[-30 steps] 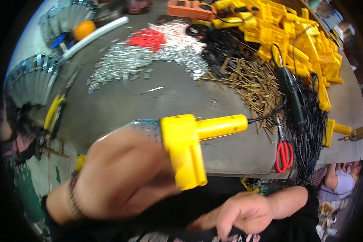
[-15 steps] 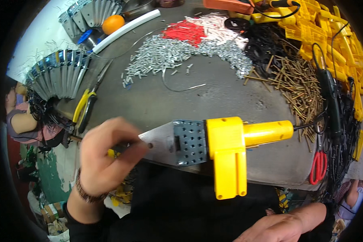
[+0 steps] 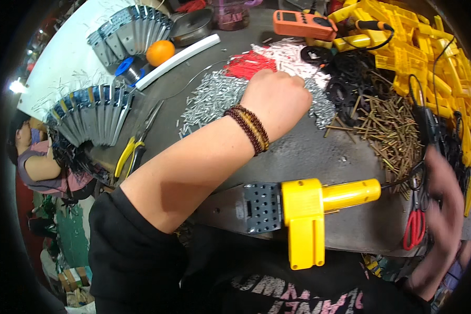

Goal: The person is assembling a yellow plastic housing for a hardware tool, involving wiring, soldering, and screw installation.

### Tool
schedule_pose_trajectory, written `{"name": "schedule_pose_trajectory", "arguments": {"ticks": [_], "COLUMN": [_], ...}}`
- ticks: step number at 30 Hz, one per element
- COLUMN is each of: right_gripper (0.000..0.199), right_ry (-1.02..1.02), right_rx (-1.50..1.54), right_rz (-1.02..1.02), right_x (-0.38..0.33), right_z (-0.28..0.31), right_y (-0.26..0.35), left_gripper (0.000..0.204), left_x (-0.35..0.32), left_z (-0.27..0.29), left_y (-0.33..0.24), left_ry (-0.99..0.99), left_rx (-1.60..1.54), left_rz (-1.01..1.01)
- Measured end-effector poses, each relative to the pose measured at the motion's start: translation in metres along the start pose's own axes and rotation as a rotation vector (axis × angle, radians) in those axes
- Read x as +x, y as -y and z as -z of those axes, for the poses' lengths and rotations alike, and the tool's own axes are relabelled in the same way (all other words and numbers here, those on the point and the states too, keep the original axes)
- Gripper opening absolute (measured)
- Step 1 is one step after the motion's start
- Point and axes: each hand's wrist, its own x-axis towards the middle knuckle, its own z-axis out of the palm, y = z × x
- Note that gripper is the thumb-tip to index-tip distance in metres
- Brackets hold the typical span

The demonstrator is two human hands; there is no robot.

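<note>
The yellow housing (image 3: 304,214) with its stubby handle lies at the near edge of the tabletop (image 3: 293,162), between the two forearms; a perforated metal plate (image 3: 262,206) adjoins it, partly behind the left forearm. The left hand (image 3: 280,99) reaches beyond it, knuckles bent over the piled small parts; its fingertips are hidden, so I cannot tell whether they pinch anything. Silver pieces (image 3: 209,97) lie left of that hand, red ones (image 3: 248,64) and white ones (image 3: 288,58) just past it. The right hand (image 3: 446,193) blurs beside red-handled scissors (image 3: 414,229); its grip is unclear. Brass-coloured rods (image 3: 395,138) are heaped between the hands.
</note>
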Motion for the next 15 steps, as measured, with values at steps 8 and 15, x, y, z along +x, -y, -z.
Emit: {"name": "schedule_pose_trajectory", "arguments": {"ticks": [8, 15], "right_gripper": [0.046, 0.062], "right_ry": [-0.211, -0.265], "right_rx": [-0.693, -0.860], "right_rz": [-0.370, -0.358], "right_x": [-0.022, -0.042], "right_z": [0.040, 0.053], "right_y": [-0.081, -0.107], "left_gripper": [0.005, 0.009], "left_x": [0.003, -0.084], "left_z": [0.004, 0.080], "left_y": [-0.016, -0.050], "left_ry": [-0.095, -0.099], "left_rx": [0.035, -0.650], "left_rz": [-0.168, 0.214]}}
